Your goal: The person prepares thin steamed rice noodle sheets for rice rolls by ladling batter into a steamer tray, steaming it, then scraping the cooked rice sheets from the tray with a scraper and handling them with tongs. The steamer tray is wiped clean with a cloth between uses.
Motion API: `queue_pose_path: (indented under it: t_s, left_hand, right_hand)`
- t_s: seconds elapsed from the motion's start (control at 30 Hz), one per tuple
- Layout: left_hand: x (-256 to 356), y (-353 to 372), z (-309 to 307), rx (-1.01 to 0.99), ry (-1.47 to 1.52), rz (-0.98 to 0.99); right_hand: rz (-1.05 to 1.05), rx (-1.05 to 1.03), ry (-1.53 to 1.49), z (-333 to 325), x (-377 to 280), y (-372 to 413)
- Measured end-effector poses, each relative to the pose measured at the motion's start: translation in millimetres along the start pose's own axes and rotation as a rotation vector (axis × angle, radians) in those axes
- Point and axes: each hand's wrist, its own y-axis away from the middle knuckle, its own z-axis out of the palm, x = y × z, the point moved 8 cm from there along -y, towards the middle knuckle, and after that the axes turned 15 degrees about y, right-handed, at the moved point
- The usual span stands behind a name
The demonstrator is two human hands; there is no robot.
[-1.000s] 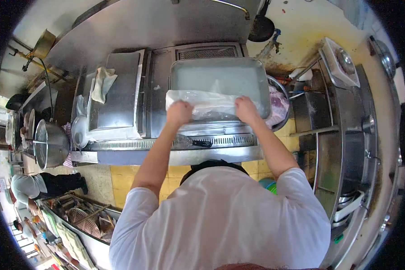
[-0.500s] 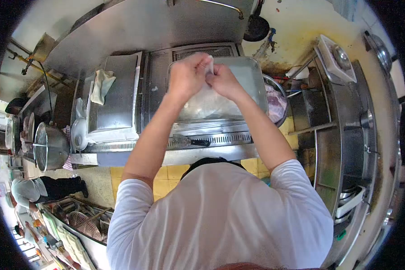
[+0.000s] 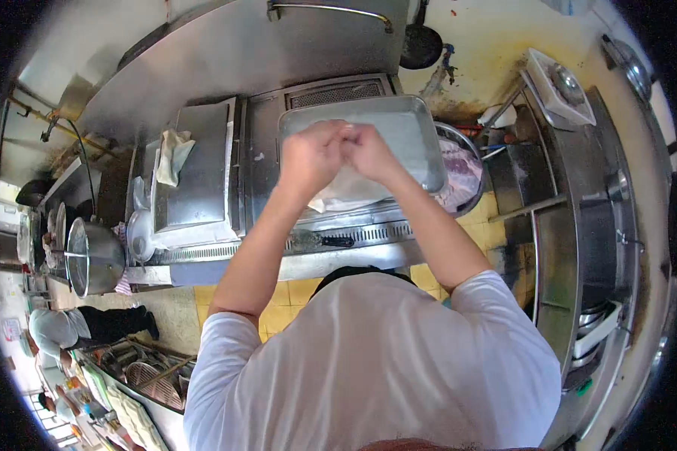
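My left hand [image 3: 314, 156] and my right hand [image 3: 368, 152] meet over a shallow metal tray [image 3: 402, 128]. Both are closed, with curled fingers pressed together at the fingertips. A pale, thin sheet [image 3: 351, 188] gathers under them, spreading over the near part of the tray and its front rim. Its upper part is hidden by my hands, and whether it is cloth or plastic I cannot tell. Just in front of the tray, a dark-handled tool [image 3: 337, 241] lies on the slotted counter edge.
Right of the tray stands a round basin [image 3: 480, 188] holding raw meat [image 3: 459, 171]. At left, a cream cloth [image 3: 174, 156] rests on a metal lid [image 3: 195, 169]. A large steel pot [image 3: 90, 255] is farther left, and another person [image 3: 60, 328] is at lower left.
My hands have drawn together, and the white bit that showed between my fingers is hidden now. The pale sheet covers less of the tray's middle. The view has shifted slightly.
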Motion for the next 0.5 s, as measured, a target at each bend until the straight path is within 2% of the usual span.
queue_pose_path:
  t_s: [0.03, 0.07, 0.13, 0.2, 0.27, 0.3, 0.37, 0.43, 0.47, 0.5]
  left_hand:
    - [6.5, -1.0, -21.6, 0.046, -0.043, 0.029]
    - [-0.4, -3.1, -47.5, 0.104, -0.002, -0.05]
    - [-13.1, 0.4, -99.7, 0.348, 0.063, -0.191]
    - [-17.8, 11.7, -110.8, 0.345, -0.03, -0.267]
    - [-44.0, 27.2, -77.3, 0.253, 0.043, -0.177]
    - [-46.5, 29.9, -54.7, 0.18, -0.037, -0.132]
    - [-19.6, 27.7, -9.6, 0.057, -0.001, -0.081]
    - [-5.7, 19.9, -2.2, 0.024, -0.004, -0.067]
    - [3.4, 14.5, -0.8, -0.012, -0.011, -0.053]
    - [8.9, 6.2, -23.8, 0.017, -0.05, -0.011]
  right_hand:
    - [0.095, -0.119, 0.014, 10.6, 9.0, 9.5]
    - [0.186, -0.239, 0.03, 19.9, 21.5, 15.4]
    - [0.11, -0.15, 0.429, 1.9, 106.9, 26.9]
    - [0.214, -0.172, 0.525, -20.0, 166.6, 46.1]
    - [0.224, -0.222, 0.565, -25.0, 141.0, 42.9]
    - [0.233, -0.275, 0.606, -24.9, 122.4, 40.5]
    - [-0.132, 0.019, 0.226, -13.0, 45.5, 20.3]
    - [0.01, -0.19, 0.018, 6.1, -10.4, 15.1]
    - [0.017, -0.182, 0.016, 6.9, -2.0, 19.0]
    - [0.054, -0.219, 0.182, 13.2, 20.5, 24.8]
